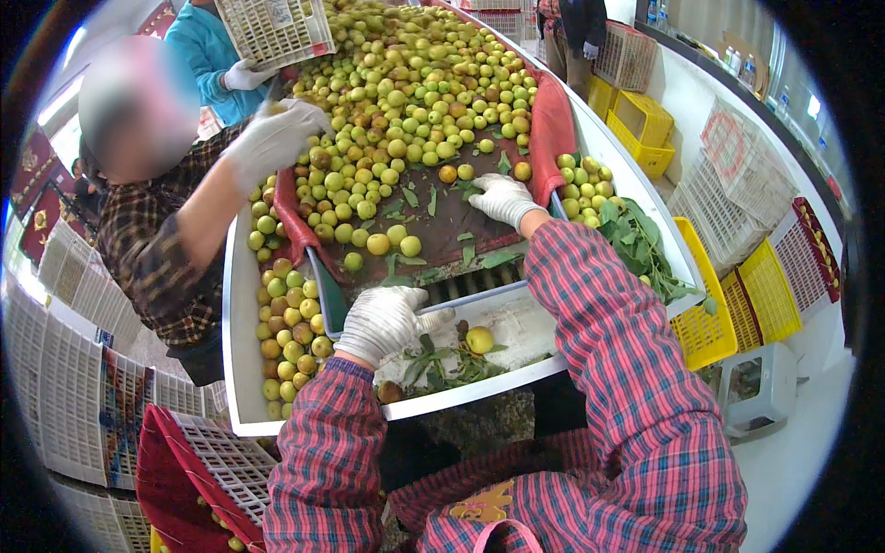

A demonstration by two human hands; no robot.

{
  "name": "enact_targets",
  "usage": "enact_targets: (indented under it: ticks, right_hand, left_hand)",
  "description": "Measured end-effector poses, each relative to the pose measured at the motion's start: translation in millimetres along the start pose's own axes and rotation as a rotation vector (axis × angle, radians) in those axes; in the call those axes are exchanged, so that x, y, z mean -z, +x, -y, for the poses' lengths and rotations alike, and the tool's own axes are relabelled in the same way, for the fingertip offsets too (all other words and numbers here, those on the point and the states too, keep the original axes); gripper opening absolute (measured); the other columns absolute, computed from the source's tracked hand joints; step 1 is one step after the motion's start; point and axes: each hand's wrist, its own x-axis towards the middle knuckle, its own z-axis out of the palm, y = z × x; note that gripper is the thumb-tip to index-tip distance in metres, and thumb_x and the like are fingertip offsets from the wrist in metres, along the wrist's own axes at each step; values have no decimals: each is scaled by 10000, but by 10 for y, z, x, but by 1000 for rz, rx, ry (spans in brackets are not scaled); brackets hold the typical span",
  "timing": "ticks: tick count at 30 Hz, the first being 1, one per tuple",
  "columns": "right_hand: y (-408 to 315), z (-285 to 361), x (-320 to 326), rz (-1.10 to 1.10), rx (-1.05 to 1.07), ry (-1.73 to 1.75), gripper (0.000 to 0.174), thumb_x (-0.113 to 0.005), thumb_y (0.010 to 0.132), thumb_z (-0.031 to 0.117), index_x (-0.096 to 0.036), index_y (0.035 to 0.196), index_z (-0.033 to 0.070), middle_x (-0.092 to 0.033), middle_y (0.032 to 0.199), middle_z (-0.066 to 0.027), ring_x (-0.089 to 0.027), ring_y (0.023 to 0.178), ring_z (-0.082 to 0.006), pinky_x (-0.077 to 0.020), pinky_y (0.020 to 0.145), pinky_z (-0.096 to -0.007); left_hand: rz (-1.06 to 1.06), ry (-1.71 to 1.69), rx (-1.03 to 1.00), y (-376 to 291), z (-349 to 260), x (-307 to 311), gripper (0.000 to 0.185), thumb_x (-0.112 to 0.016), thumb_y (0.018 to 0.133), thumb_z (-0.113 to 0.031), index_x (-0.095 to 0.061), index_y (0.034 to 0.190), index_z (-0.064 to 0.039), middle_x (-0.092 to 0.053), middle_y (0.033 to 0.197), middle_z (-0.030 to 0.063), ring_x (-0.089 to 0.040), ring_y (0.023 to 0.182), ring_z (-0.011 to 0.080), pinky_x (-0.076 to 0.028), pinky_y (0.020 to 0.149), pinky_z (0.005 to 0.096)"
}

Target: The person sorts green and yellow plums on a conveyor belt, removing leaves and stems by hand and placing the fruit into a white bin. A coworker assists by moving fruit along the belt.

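My left hand [384,319], in a white knit glove, hovers at the blue-edged front lip of a sorting table, thumb and fingers apart, with no fruit visible in it. My right hand [503,199], gloved alike, rests low over the dark table bed [456,225]. Its fingertips are by a green leaf [467,189]; whether they pinch it is hidden. Small round green-and-brown fruits [408,104], apparently jujubes, heap up beyond both hands. Below my left hand, a white trough [522,321] holds leafy sprigs [442,366] and a yellow-green fruit [479,339].
More fruit fills the left side channel [290,325]; fruit and leaves [632,238] lie in the right one. A gloved co-worker [166,235] reaches across from the left. Behind, another person tilts a white crate [276,27] over the heap. Yellow crates [705,318] stand at right.
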Motion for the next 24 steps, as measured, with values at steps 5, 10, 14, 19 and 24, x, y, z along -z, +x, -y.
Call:
enact_targets:
  ticks: [5, 10, 14, 19, 24]
  right_hand:
    - [105, -71, -34, -56, -84, 131, 497, -535, 865, 444, -602, 1250, 136, -584, 1288, -132, -540, 1198, -312, -423, 1010, -413]
    - [282, -239, -59, -400, -196, 601, 558, -541, 874, 413, -543, 1286, 36, -556, 1300, -217, -512, 1222, -361, -398, 1025, -413]
    - [387, -392, -78, -589, -198, 777, 650, -519, 908, 453, -459, 1359, -11, -487, 1355, -276, -451, 1284, -377, -336, 1082, -397]
    - [327, -305, -26, -630, -216, 820, 672, -504, 937, 457, -427, 1379, -43, -477, 1388, -236, -442, 1303, -339, -333, 1084, -365]
    - [348, -334, -56, -600, -202, 812, 707, -471, 927, 493, -402, 1400, -27, -426, 1420, -262, -388, 1341, -367, -309, 1104, -396]
  left_hand:
    - [-12, 15, -9, 10, -15, -13, 587, -552, 838, -610, -700, 1034, -77, -683, 876, 184, -660, 864, 351, -515, 787, 420]
    - [18, 6, 6, 10, -14, 6, 589, -547, 835, -623, -704, 1008, -82, -682, 849, 177, -661, 844, 348, -517, 771, 421]
    - [16, 1, 6, 17, -25, 17, 600, -540, 834, -635, -704, 1002, -82, -679, 832, 178, -662, 826, 352, -516, 763, 426]
    - [37, -9, 20, 9, -35, 50, 611, -537, 833, -640, -703, 1006, -78, -677, 833, 189, -661, 834, 357, -515, 767, 431]
    - [61, -14, 34, 0, -27, 54, 642, -535, 826, -657, -699, 1048, -77, -683, 882, 196, -656, 873, 367, -511, 793, 437]
